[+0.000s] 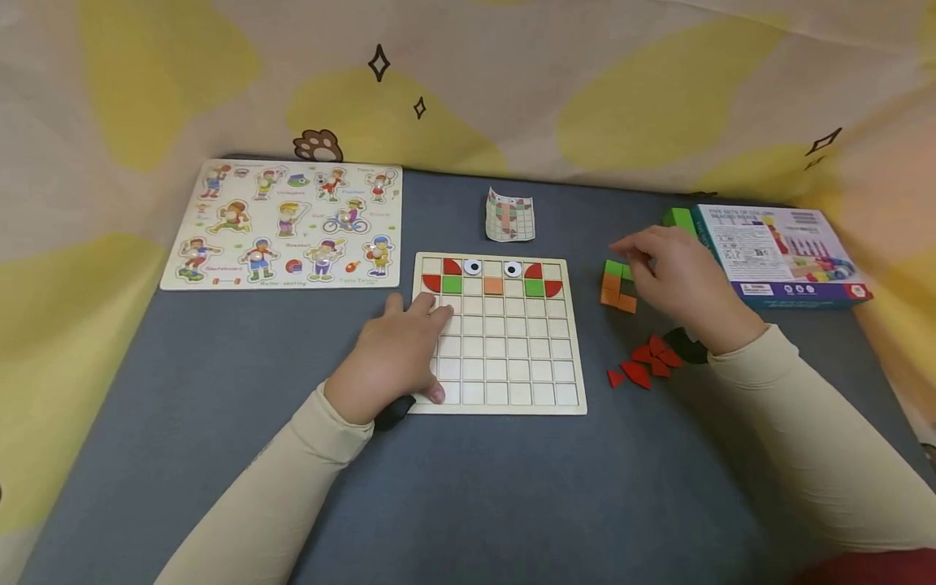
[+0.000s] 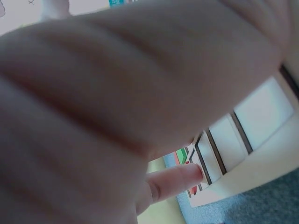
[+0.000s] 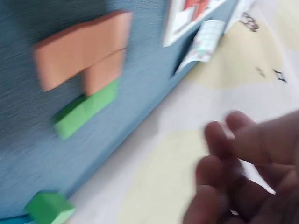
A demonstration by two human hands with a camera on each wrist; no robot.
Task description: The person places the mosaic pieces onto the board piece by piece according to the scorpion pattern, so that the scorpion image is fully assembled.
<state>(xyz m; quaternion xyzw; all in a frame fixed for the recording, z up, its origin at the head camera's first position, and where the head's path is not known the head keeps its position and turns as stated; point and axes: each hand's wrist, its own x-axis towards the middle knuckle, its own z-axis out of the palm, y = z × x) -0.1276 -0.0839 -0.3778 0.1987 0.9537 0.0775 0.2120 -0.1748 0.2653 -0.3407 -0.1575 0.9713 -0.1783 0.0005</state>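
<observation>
Tiling seems the step: the left hand rests spread, unclenched, on the left edge of the pale wooden grid board. Past its right edge, beside orange and green square tiles, hangs the right hand, fingers bent, whether grasping I cannot tell; next calls for seating one squarely.

Your left hand rests on the grid board; your right hand is beside orange squares, red pieces nearer you.
</observation>
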